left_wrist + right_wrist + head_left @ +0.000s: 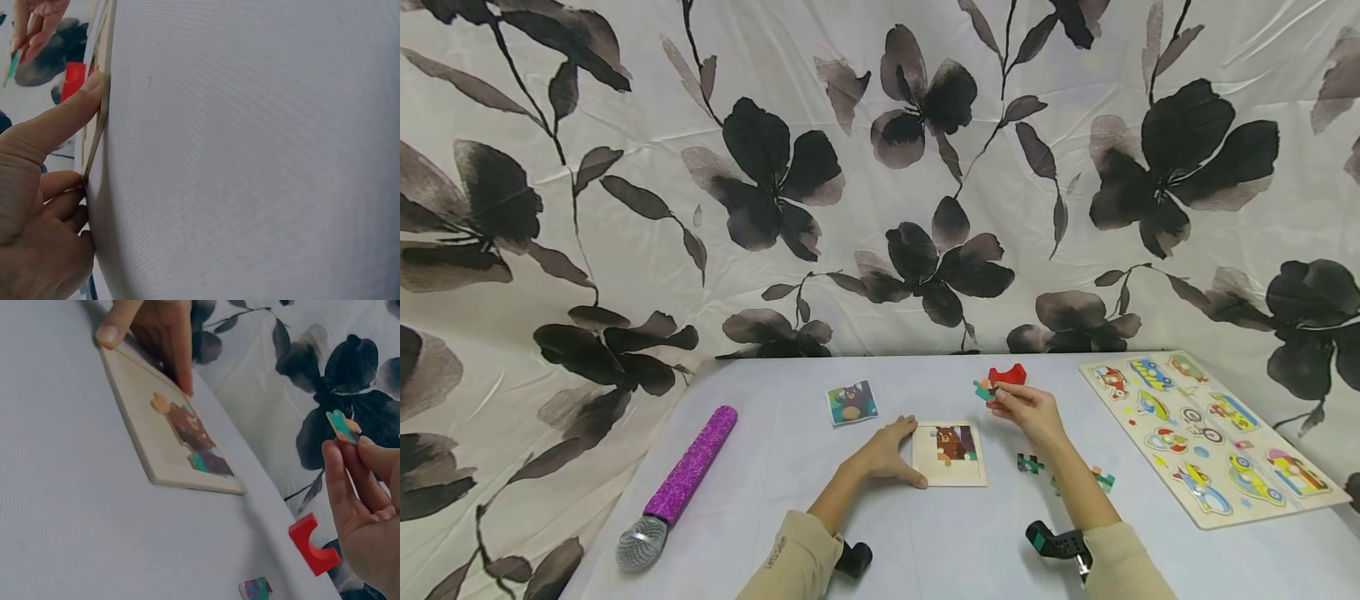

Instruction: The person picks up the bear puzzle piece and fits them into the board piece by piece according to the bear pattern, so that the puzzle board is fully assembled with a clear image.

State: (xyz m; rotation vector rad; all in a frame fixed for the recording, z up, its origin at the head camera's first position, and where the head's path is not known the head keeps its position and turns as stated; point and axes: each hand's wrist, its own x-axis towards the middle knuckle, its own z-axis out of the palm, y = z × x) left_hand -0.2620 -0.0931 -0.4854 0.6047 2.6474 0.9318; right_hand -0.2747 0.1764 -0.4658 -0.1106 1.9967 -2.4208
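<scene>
A square wooden puzzle tray (950,475) lies on the table, with a few joined pieces forming a brown bear (953,442) in its upper right part. My left hand (886,454) holds the tray by its left side, thumb at the near corner and fingers at the far one. Raised beyond the tray's right side, my right hand (1033,417) pinches a small green and orange jigsaw piece (343,427) between thumb and fingertips. Below that hand in the right wrist view stands a red notched block (312,545), and a purple and teal piece (256,589) lies nearer.
Loose jigsaw pieces (1030,463) lie right of the tray, some partly behind my right forearm. A bear picture card (852,403) sits at the back left. A purple glittery microphone (688,471) lies far left, and a vehicle puzzle board (1210,442) covers the right side.
</scene>
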